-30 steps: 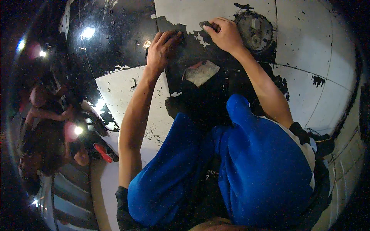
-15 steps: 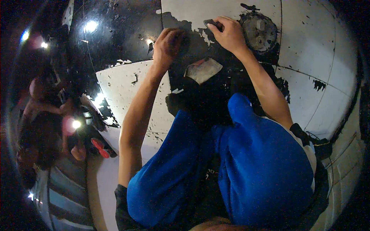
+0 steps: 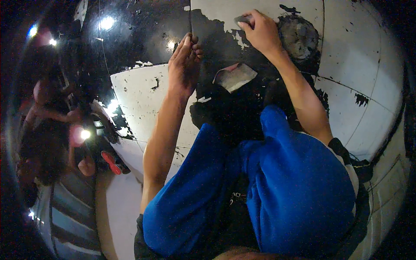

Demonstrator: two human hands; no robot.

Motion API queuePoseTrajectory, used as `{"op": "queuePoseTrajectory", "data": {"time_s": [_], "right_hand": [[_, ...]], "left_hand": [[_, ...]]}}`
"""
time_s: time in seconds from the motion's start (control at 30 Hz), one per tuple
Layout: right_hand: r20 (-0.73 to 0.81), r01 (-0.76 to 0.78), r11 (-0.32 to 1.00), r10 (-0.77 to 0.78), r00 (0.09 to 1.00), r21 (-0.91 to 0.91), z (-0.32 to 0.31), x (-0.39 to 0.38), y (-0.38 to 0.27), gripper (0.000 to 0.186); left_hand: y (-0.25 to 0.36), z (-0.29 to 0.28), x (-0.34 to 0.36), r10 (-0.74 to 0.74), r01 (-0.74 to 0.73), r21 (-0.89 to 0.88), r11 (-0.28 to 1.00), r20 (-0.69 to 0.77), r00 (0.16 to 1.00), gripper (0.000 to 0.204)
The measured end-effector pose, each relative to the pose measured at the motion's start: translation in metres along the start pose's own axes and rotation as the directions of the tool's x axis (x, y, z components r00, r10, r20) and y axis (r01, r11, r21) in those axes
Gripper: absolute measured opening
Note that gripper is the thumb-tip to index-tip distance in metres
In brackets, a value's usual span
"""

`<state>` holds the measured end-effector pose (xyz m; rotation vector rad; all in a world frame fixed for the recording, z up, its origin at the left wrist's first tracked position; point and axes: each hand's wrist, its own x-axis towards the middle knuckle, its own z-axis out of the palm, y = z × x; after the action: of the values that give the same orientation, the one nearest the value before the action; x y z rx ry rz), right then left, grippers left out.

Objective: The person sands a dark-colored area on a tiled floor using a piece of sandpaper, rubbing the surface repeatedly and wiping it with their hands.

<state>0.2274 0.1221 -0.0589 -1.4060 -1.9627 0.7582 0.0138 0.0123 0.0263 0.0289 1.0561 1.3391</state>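
My right hand grips a small, flat grey piece between thumb and fingers, over pale flooring at the edge of a black coating. To its left, my left hand is above the shiny black area, with its dark-smudged fingers curled and bunched together. Whatever those fingers hold, if anything, is hidden. Between my forearms lies a worn, greyish folded piece with a reddish edge; its material is unclear. Beside my right wrist is a round, dark-rimmed grey patch in the floor.
White panels with dark seams and black flecks spread to the right. My bent knees in blue fill the lower middle. At the left, another person crouches in dim light near bright lamps. A dark shoe with red is close by.
My left hand has turned, bringing its curled fingers into clearer sight. My right hand has risen slightly in view, still holding the grey piece. The whole scene has shifted a little rightward.
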Motion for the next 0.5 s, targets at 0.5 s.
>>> {"op": "queuePoseTrajectory", "data": {"time_s": [0.5], "right_hand": [[0.276, 0.119, 0.992, -0.104, 0.955, -0.038, 0.012, 0.035, -0.027, 0.018]], "left_hand": [[0.006, -0.007, -0.016, 0.023, -0.022, 0.064, 0.998, -0.018, 1.000, 0.030]]}}
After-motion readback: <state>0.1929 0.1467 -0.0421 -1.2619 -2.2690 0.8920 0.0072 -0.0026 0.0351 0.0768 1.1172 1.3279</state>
